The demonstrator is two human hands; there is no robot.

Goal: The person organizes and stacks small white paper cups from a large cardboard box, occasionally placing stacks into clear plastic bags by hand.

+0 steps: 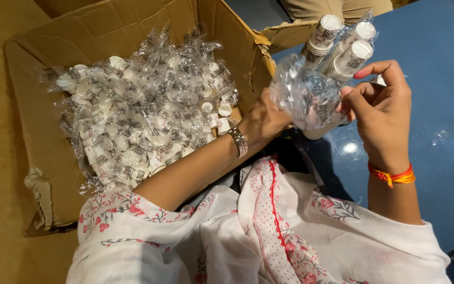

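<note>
— Head view: how many white bottles (pixel 349 48) in that clear plastic pack (pixel 311 94)?
— Three caps show. Left hand (pixel 262 120) and right hand (pixel 382 113) both grip it closed-fingered, above the blue desk (pixel 437 47).
— And the one cardboard box (pixel 106 26)?
— Packs beyond counting.

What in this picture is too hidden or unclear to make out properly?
Head view only:
- Left hand: fingertips hidden behind the clear packet of small white bottles.
- Bottle labels: too small and blurred by crinkled plastic.
- Cardboard box: its bottom is buried under wrapped packets; the top is cut off by the frame edge.
- Right hand: palm turned away.
</note>
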